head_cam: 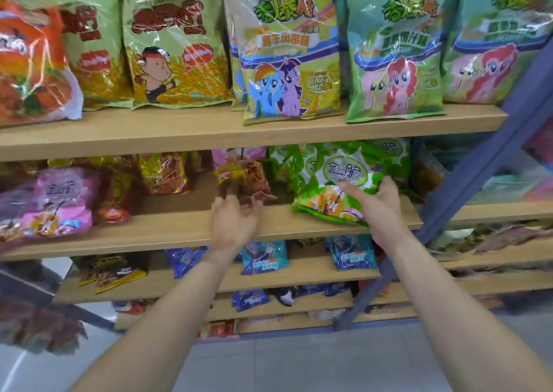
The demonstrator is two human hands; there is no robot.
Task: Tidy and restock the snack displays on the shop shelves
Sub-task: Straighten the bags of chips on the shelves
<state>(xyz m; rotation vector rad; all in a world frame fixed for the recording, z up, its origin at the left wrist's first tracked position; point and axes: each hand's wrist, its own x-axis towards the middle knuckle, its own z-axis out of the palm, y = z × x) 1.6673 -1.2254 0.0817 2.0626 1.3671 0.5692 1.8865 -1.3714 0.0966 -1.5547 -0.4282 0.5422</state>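
Note:
On the middle wooden shelf (185,230) a green and white snack bag (335,182) leans over the front edge. My right hand (380,206) grips its right side, thumb on the front. My left hand (233,221) hovers at the shelf edge just below a small red and orange snack bag (248,179), fingers loosely spread and holding nothing. More green bags stand behind the held one.
Pink bags (57,203) and red-gold bags (164,173) fill the left of the same shelf. Large pony bags (290,59) and yellow-green bags (176,53) stand on the shelf above. Blue packets (263,257) lie on lower shelves. A blue-grey frame post (466,188) slants at right.

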